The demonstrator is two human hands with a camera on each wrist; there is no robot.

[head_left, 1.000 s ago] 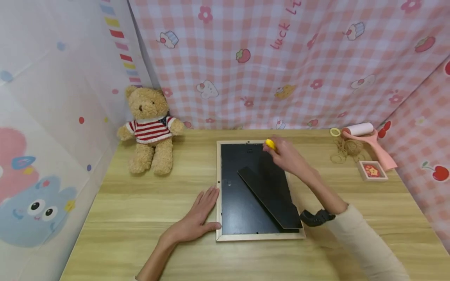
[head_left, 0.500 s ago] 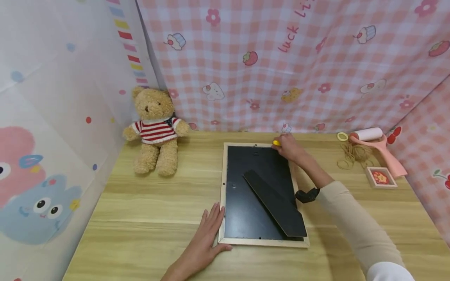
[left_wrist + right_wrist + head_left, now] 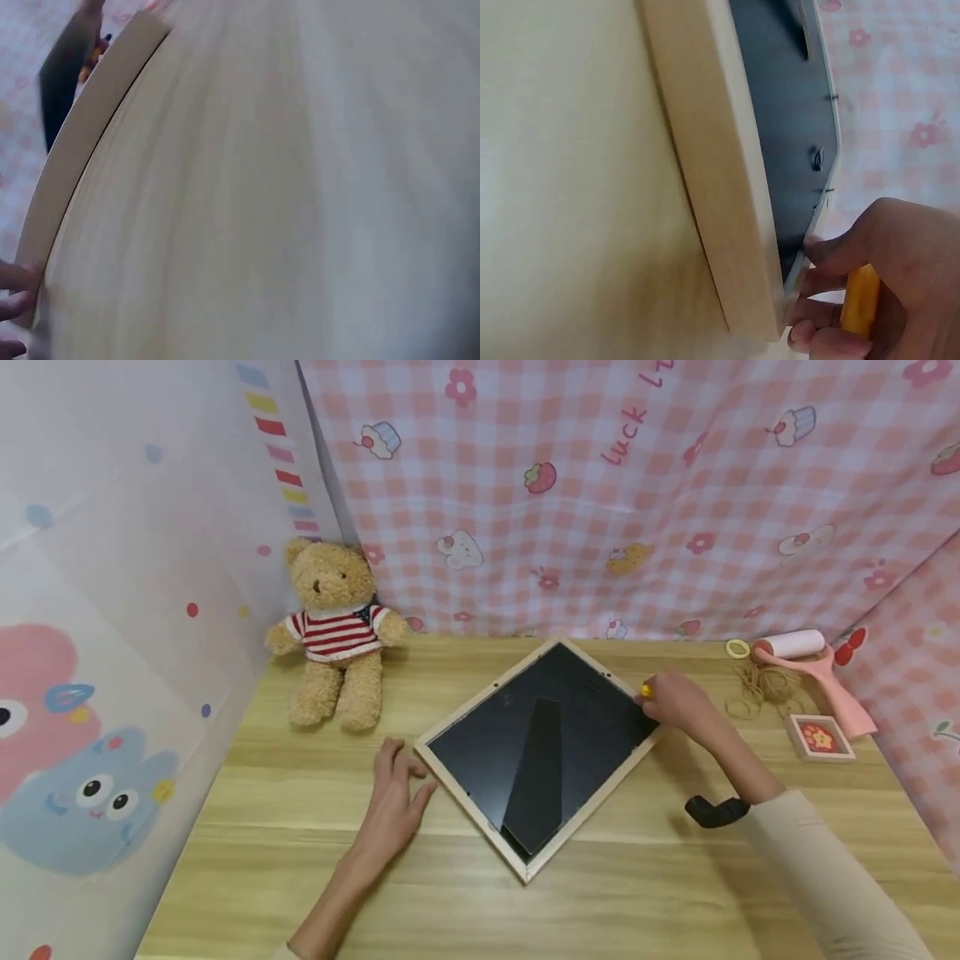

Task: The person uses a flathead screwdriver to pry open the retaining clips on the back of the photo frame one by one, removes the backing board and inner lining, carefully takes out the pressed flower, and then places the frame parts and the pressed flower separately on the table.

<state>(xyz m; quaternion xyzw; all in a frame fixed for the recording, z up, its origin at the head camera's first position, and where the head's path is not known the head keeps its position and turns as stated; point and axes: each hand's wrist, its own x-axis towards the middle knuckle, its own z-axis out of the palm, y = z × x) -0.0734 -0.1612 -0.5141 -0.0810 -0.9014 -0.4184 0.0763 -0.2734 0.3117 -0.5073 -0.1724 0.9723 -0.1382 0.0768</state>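
Note:
A picture frame (image 3: 480, 817) lies back side up on the table, turned with one corner pointing at me. Its pale wooden rim surrounds a black backing board (image 3: 480, 752) with a black easel stand (image 3: 538, 777). My right hand (image 3: 678, 702) is at the right corner, thumb and fingers pinching the rim in the right wrist view. Its curled fingers also hold a yellow handle (image 3: 861, 300); the tool's kind is hidden. By the left corner is my left hand (image 3: 393, 793), fingers bent, fingertips (image 3: 22, 276) against the frame's side in the left wrist view.
A teddy bear (image 3: 337, 643) in a striped shirt sits at the back left. At the right lie a pink-handled lint roller (image 3: 840, 693), twine (image 3: 768, 683), a yellow ring (image 3: 737, 649) and a small framed picture (image 3: 819, 739). Patterned cloth (image 3: 495, 585) hangs behind.
The frame has turned clockwise from upright to diagonal. My right hand has moved right and nearer with its corner; my left hand has shifted left and away from me.

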